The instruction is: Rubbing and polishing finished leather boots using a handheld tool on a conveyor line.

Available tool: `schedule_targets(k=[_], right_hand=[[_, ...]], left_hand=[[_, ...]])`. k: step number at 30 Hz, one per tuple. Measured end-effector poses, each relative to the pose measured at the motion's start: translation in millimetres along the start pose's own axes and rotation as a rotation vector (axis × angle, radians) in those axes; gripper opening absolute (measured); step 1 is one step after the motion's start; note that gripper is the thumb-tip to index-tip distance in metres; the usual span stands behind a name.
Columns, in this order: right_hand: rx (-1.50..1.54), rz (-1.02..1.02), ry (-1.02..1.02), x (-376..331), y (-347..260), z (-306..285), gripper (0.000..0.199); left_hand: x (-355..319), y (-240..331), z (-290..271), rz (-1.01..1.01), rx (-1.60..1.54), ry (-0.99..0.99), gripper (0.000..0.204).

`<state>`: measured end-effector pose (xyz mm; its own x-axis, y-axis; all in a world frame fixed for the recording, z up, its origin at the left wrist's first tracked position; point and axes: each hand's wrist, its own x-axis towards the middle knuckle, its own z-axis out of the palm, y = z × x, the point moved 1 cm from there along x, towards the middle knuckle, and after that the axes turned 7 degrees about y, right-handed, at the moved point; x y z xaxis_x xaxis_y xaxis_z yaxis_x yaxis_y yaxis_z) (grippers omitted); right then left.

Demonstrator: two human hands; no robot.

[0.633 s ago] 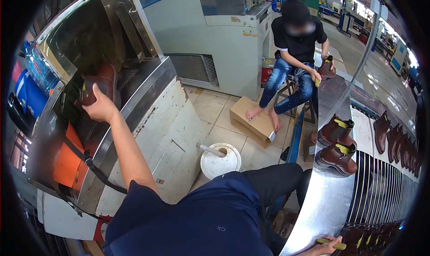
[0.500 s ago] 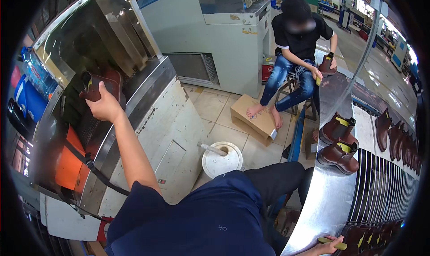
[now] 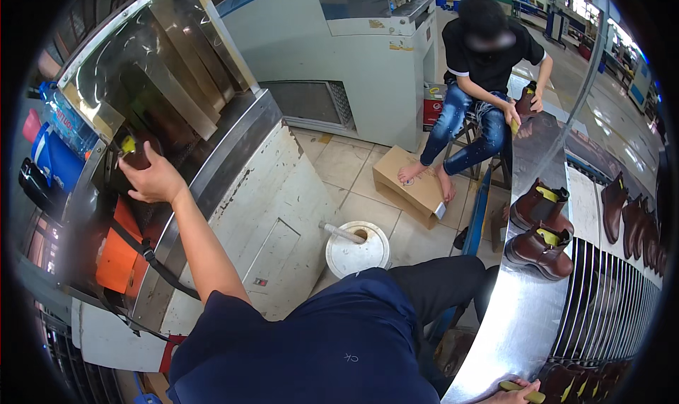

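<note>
My left hand (image 3: 157,180) grips a brown boot (image 3: 137,160) inside the cabinet (image 3: 233,134), near strips (image 3: 177,98); a strap (image 3: 147,251) crosses the cabinet edge. My right hand (image 3: 529,388) clamps a handle (image 3: 535,397).

Between the right hand (image 3: 523,393) and the two upright boots (image 3: 537,252), the tabletop (image 3: 491,333) gives a free path. Beyond the left hand (image 3: 157,181), a transparent shield (image 3: 113,54) limits the way; room behind is difficult to judge.
</note>
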<state>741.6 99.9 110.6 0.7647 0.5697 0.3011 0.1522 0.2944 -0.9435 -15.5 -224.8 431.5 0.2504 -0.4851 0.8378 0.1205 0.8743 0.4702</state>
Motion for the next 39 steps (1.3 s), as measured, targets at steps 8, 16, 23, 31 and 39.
schedule_targets(k=[8, 16, 23, 31, 39], right_hand=[[-0.015, -0.047, 0.025, 1.3, -9.0, 7.5, 0.026], [0.133, 0.081, -0.070, 15.2, 41.4, -19.5, 0.028], [0.199, 0.042, -0.135, 11.4, 34.9, -22.0, 0.027], [0.089, 0.081, 0.066, -19.8, -38.3, 22.1, 0.043], [0.119, 0.076, 0.071, -16.8, -11.0, 17.4, 0.039]], left_hand=[[6.1, -52.9, 60.7, -0.374, 0.170, -0.384, 0.072], [22.0, -90.0, 134.7, -0.353, -0.100, -0.547, 0.092], [-9.2, -72.6, 146.8, -0.323, 0.063, -0.706, 0.101], [13.2, -97.6, 179.0, 0.061, 0.635, -1.298, 0.076], [30.1, -57.7, 111.7, 1.376, -0.168, -0.857, 0.041]])
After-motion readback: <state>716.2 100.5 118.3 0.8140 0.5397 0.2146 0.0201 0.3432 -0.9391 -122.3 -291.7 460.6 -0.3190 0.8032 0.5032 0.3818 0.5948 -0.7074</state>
